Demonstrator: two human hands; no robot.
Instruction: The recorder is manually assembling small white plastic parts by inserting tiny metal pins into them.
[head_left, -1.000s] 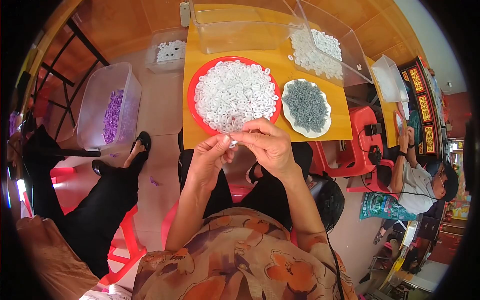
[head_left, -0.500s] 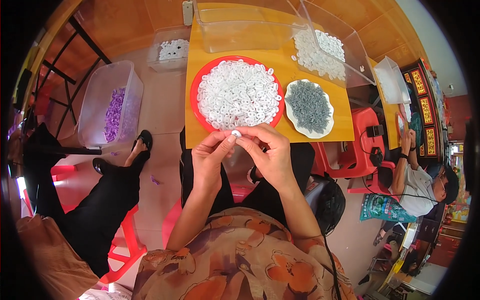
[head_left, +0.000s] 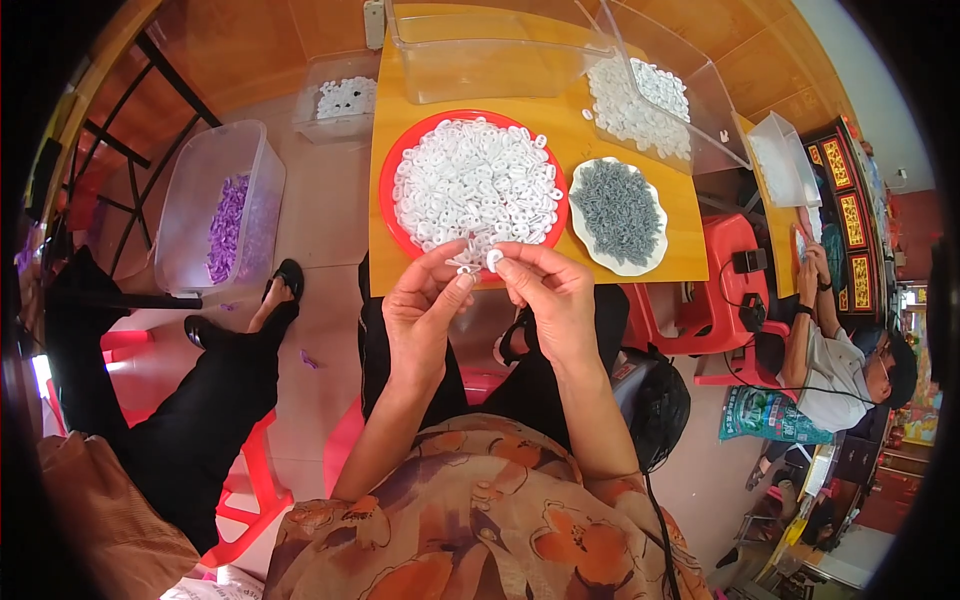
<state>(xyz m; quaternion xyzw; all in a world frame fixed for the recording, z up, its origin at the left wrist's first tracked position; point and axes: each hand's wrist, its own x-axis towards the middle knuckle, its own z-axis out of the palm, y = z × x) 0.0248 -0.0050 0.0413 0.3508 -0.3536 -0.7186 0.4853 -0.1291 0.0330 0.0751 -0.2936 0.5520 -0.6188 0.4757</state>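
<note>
My right hand pinches a small round white plastic piece between thumb and fingertips, just over the table's near edge. Close to it on the left, my left hand is closed on a small white plastic piece, partly hidden by the thumb. Right beyond both hands, a red round tray holds a heap of small white oval plastic pieces with holes. To its right, a white scalloped plate carries a pile of small grey plastic parts.
On the yellow table stand a clear bin and another clear bin with white pieces. A clear tub of purple parts is on the floor at left. Red stools stand at right; another person works beyond.
My hands have moved apart slightly. The round white piece, earlier between both hands' fingertips, is now in the right hand, while a small white piece shows in the left.
</note>
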